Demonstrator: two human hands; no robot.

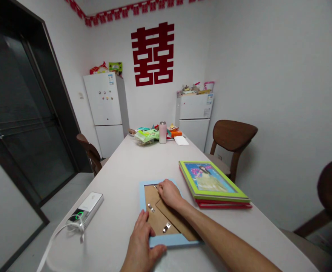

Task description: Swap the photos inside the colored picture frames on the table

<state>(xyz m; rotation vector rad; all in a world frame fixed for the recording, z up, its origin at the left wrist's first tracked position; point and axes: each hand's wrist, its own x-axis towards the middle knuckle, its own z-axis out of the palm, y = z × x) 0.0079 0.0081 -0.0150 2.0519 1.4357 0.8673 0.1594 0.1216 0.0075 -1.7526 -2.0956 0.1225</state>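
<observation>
A light blue picture frame (174, 239) lies face down on the white table, its brown backing board (151, 192) showing. Small metal clips (166, 227) sit along the board's edges, and a stand leg flap runs down its middle. My left hand (143, 238) holds the frame's near left corner, fingers along the left side and thumb at the near edge. At the far edge, my right hand (168, 192) has its fingers closed at a metal clip (155, 186); the fingertips are partly hidden. My right forearm covers the frame's right part.
Right of the frame lies a stack of picture frames (217, 179), green over red. A white power bank (86, 207) with a cable is at left. A pink bottle (162, 132) and snack bags (147, 136) stand at the far end. Brown chairs (234, 132) flank the table.
</observation>
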